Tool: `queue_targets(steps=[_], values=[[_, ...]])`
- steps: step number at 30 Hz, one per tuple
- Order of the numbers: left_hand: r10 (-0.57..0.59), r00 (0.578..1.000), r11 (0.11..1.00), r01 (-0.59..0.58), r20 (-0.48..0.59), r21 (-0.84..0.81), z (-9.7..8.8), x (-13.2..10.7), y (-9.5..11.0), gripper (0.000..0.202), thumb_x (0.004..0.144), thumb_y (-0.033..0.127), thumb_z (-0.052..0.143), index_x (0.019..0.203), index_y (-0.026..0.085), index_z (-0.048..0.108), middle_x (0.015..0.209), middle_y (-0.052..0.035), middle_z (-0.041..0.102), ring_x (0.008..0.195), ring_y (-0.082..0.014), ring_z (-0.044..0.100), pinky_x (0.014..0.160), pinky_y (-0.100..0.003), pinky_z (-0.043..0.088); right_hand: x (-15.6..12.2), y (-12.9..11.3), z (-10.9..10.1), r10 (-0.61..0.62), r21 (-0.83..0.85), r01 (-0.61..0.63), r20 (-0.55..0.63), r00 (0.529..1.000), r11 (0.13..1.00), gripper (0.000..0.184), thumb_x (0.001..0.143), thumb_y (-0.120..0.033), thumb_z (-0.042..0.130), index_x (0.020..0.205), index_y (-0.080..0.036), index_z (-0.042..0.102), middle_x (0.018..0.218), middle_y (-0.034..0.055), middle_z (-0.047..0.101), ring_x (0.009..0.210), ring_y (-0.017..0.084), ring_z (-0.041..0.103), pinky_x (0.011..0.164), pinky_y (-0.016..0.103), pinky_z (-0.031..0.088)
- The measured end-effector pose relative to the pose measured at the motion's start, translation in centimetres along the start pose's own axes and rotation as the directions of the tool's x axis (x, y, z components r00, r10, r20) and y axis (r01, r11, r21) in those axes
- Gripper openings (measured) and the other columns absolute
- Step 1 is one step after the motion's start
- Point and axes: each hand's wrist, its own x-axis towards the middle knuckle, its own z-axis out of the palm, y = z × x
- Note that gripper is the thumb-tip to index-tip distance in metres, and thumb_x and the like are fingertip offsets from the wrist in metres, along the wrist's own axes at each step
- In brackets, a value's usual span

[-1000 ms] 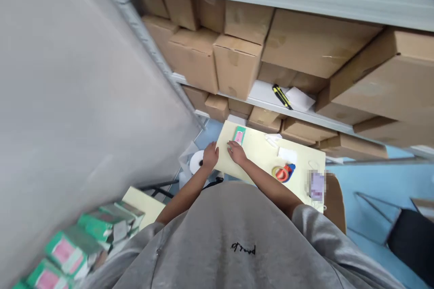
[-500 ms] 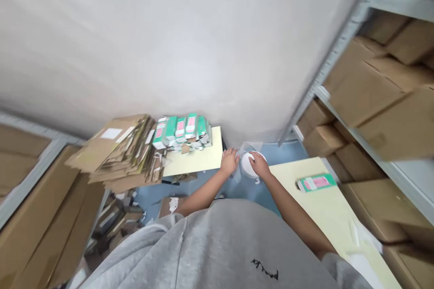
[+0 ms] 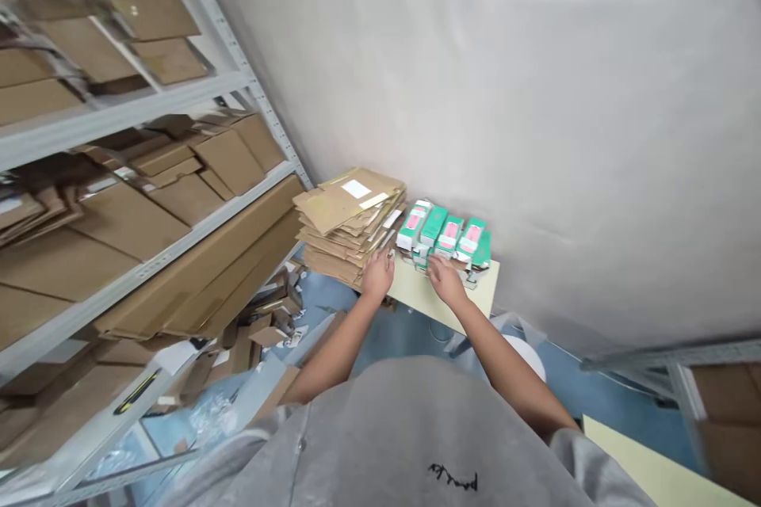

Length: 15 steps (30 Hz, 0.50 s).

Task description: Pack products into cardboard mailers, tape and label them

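Against the wall (image 3: 594,135), on a pale yellow board (image 3: 416,293): green-and-pink cartons (image 3: 443,236) lying clustered, long axes pointing away from the body; right hand (image 3: 445,282) spreading open just short of them, the nearer hand; left hand (image 3: 378,273) curling beside a flattened cardboard stack (image 3: 348,226), its grip not showing clearly.

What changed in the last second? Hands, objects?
Both hands have left the white roll and moved forward to the pale yellow board. The left hand is now beside the flattened cardboard stack, and the right hand is at the green-and-pink boxes. Neither visibly grasps anything. The boxes and cardboard stack lie as before.
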Motion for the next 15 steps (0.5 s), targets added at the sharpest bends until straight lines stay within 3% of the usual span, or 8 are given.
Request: queue_targets(steps=[4, 7, 10, 15], values=[[-0.134, 0.981, 0.991, 0.129, -0.141, -0.047, -5.3, 4.7, -7.4, 0.043, 0.1, 0.032, 0.053, 0.139, 0.017, 0.066, 0.143, -0.0202, 0.061, 0.139, -0.0348, 0.056, 0.12, -0.05, 0.041, 7.6, -5.1, 5.0, -0.087, 0.021, 0.086, 0.037, 0.996, 0.996, 0.044, 0.102, -0.025, 0.047, 0.139, -0.018, 0.068, 0.149, 0.0147, 0.063, 0.143, 0.029, 0.054, 0.123, 0.047, 0.042], [-0.276, 0.929, 0.961, 0.272, -0.247, -0.048, -7.9, 8.2, -11.2, 0.049, 0.1, 0.033, 0.055, 0.143, 0.011, 0.061, 0.146, -0.0246, 0.057, 0.143, -0.0373, 0.052, 0.122, -0.05, 0.039, 12.2, -7.5, 7.5, -0.153, 0.02, 0.152, 0.081, 0.985, 0.988, 0.045, 0.102, -0.025, 0.047, 0.142, -0.016, 0.067, 0.153, 0.0148, 0.061, 0.148, 0.029, 0.05, 0.126, 0.048, 0.039], [-0.419, 0.865, 0.902, 0.432, -0.277, -0.014, -9.2, 11.8, -13.5, 0.056, 0.098, 0.032, 0.058, 0.147, 0.006, 0.056, 0.147, -0.0292, 0.055, 0.143, -0.0413, 0.051, 0.12, -0.051, 0.04, 16.7, -9.1, 9.2, -0.201, -0.04, 0.208, 0.137, 0.97, 0.977, 0.046, 0.104, -0.026, 0.046, 0.145, -0.015, 0.065, 0.16, 0.0147, 0.054, 0.156, 0.03, 0.04, 0.129, 0.05, 0.033], [-0.58, 0.79, 0.805, 0.594, -0.199, 0.01, -8.8, 17.2, -14.5, 0.063, 0.097, 0.041, 0.063, 0.146, 0.004, 0.052, 0.142, -0.0332, 0.057, 0.136, -0.0448, 0.057, 0.112, -0.052, 0.044, 25.5, -10.8, 12.1, -0.263, -0.155, 0.316, 0.289, 0.921, 0.936, 0.053, 0.108, -0.032, 0.042, 0.156, -0.014, 0.054, 0.172, 0.0137, 0.039, 0.163, 0.031, 0.025, 0.133, 0.053, 0.018]])
